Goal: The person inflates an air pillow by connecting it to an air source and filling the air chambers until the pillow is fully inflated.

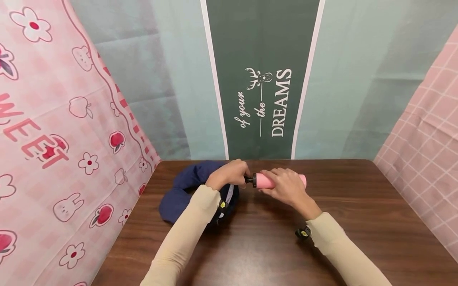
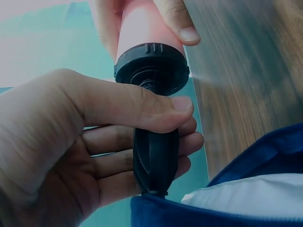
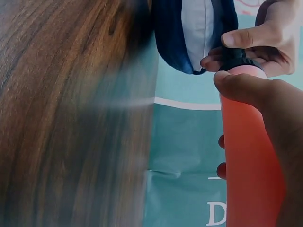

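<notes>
A navy neck pillow [image 1: 172, 203] lies on the left half of the table, curved in a U. White inner material [image 2: 253, 197] shows at its opening in the left wrist view. My left hand [image 1: 229, 174] pinches a black nozzle [image 2: 156, 163] between thumb and fingers, right at the pillow's edge. That nozzle runs up to the black ribbed collar [image 2: 152, 64] of a pink hand pump [image 3: 251, 146]. Around the pump's pink barrel my right hand [image 1: 287, 187] is wrapped, its thumb near the collar. The pump lies roughly level, pointing left toward the pillow.
The brown wooden table [image 1: 350, 222] ends at a back edge just behind the hands. A green and teal cloth [image 1: 264, 39] hangs behind it. Pink printed cloths hang at left [image 1: 96, 186] and right [image 1: 429, 131].
</notes>
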`<control>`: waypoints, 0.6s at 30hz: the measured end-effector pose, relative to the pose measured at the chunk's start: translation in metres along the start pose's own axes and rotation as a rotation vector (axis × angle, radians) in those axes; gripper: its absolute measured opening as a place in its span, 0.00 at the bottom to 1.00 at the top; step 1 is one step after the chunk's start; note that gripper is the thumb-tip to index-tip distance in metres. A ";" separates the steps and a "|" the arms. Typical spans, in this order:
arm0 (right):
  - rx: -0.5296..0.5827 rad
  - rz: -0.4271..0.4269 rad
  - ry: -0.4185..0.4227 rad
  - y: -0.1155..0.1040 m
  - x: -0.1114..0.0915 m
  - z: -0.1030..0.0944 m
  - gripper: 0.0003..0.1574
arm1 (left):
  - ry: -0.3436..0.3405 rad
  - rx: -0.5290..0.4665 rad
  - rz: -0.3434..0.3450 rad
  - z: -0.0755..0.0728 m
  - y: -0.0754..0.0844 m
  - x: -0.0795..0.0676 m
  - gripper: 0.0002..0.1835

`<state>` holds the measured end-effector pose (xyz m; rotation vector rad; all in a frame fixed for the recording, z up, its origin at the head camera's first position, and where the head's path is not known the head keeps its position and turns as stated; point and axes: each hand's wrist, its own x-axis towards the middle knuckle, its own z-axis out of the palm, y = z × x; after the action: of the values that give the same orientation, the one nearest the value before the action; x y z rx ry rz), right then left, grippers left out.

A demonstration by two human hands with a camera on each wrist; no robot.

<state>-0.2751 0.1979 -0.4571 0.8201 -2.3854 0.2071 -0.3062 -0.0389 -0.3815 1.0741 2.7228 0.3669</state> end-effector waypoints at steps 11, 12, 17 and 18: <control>0.016 0.002 -0.037 0.009 0.003 -0.005 0.42 | 0.001 -0.041 -0.003 -0.002 -0.006 -0.001 0.10; 0.021 0.005 -0.039 0.011 0.002 -0.005 0.43 | -0.002 -0.051 -0.008 -0.002 -0.007 -0.001 0.11; 0.037 0.029 -0.051 0.022 -0.004 -0.007 0.43 | -0.014 -0.079 -0.048 -0.005 -0.015 -0.007 0.17; 0.040 0.034 -0.056 0.026 -0.006 -0.007 0.42 | -0.019 -0.089 -0.053 -0.005 -0.018 -0.008 0.18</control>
<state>-0.2834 0.2235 -0.4534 0.8139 -2.4556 0.2490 -0.3131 -0.0583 -0.3810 0.9754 2.6847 0.4626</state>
